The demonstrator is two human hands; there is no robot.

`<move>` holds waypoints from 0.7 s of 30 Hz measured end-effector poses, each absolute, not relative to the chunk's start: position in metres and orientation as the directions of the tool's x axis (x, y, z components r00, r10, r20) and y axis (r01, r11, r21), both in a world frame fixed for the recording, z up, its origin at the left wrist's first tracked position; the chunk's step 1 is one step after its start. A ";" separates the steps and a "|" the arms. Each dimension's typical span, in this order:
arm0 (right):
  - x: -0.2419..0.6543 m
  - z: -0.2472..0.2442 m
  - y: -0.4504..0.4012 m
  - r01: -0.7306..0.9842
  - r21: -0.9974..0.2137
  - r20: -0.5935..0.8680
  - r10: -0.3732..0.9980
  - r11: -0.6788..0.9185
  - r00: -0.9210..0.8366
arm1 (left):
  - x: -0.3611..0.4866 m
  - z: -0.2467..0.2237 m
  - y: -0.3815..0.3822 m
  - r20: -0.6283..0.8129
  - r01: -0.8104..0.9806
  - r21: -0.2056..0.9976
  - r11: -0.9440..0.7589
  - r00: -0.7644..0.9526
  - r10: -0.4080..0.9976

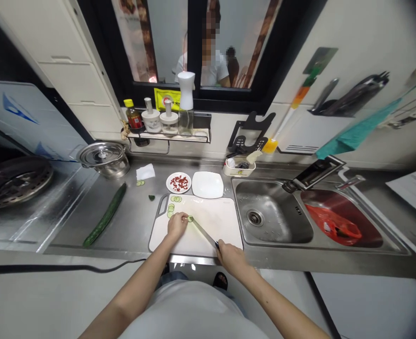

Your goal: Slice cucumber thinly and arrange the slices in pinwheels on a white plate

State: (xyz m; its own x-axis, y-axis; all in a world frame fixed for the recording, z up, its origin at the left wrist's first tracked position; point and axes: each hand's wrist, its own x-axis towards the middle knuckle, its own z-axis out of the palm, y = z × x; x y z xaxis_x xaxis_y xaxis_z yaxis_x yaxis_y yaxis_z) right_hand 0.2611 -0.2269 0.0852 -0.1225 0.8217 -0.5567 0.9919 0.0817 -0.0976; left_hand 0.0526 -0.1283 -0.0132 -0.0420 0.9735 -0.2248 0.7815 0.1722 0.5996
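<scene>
Over the white cutting board (211,216), my right hand (232,256) is closed round the dark handle of a knife (203,231). The blade points up and left, its tip touching a small cucumber slice (190,219). My left hand (177,224) has its fingers pressed together beside that slice; they seem to hold it by its edge. Several cucumber slices (171,207) lie near the board's upper left. A whole cucumber (105,216) rests on the steel counter to the left, and a dark green cucumber end (151,197) sits just left of the board.
Behind the board are a plate of red pieces (178,182) and a white plate (208,184). A lidded pot (105,159) and a white tissue (145,172) are at back left. The double sink (273,212) adjoins on the right, with a red bag (335,226) inside.
</scene>
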 end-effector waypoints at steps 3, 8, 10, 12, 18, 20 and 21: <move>0.259 0.086 -0.224 0.991 -0.107 -0.551 0.825 0.081 -0.127 | 0.052 -0.014 -0.128 -0.228 0.779 0.603 0.172 -0.038 0.973; 0.257 0.086 -0.221 0.990 -0.109 -0.549 0.825 0.086 -0.132 | 0.052 -0.015 -0.129 -0.189 0.764 0.627 0.149 -0.036 0.981; 0.258 0.083 -0.221 0.990 -0.111 -0.538 0.832 0.087 -0.134 | 0.052 -0.014 -0.130 -0.179 0.758 0.635 0.145 -0.038 0.983; 0.259 0.079 -0.222 0.988 -0.123 -0.517 0.844 0.091 -0.142 | 0.052 -0.013 -0.131 -0.176 0.754 0.641 0.144 -0.038 0.984; 0.260 0.072 -0.224 0.987 -0.135 -0.481 0.865 0.088 -0.143 | 0.051 -0.013 -0.131 -0.176 0.758 0.637 0.137 -0.030 0.984; 0.259 0.072 -0.224 0.988 -0.133 -0.483 0.865 0.082 -0.136 | 0.051 -0.013 -0.130 -0.179 0.774 0.619 0.133 -0.026 0.984; 0.259 0.071 -0.224 0.988 -0.131 -0.487 0.863 0.078 -0.133 | 0.051 -0.014 -0.129 -0.181 0.783 0.608 0.131 -0.025 0.983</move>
